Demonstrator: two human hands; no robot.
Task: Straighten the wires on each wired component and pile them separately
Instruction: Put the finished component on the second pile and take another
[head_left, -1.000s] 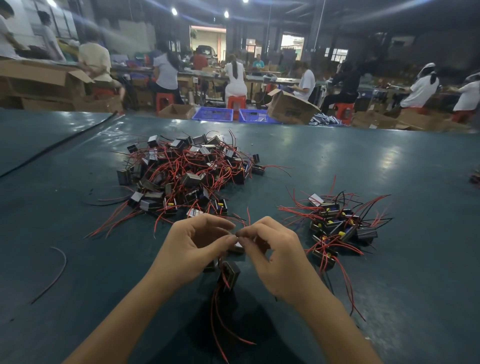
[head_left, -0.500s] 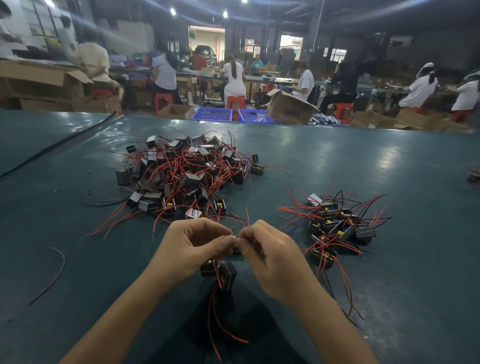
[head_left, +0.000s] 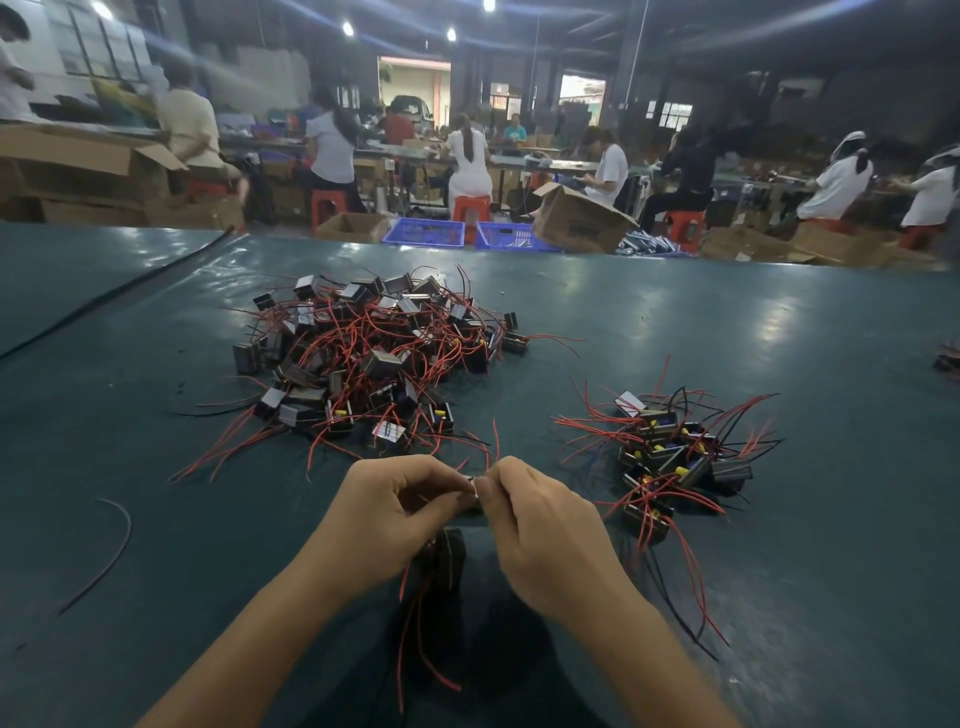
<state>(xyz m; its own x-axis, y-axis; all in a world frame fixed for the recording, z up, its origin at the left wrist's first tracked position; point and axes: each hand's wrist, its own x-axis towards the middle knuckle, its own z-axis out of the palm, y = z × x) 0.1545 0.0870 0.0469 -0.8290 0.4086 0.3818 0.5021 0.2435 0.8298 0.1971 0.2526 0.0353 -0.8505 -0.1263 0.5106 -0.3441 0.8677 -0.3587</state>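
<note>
Fingers of the left hand (head_left: 395, 519) and right hand (head_left: 540, 535) are pinching what looks like a wire end of one component (head_left: 449, 561), which is hanging just below them over the table (head_left: 779, 322). Most of the job is looking undone: the tangled pile (head_left: 374, 358) is dwarfing the sorted pile (head_left: 670, 457). A loose wire (head_left: 111, 551) is lying well apart, blocking nothing.

The big pile (head_left: 374, 358) lies on the table (head_left: 727, 322), left; the small pile (head_left: 670, 457) right, apart.

One wide-angle head view looks forward and down, close over the near table (head_left: 779, 338), the far hall (head_left: 727, 78) behind.
</note>
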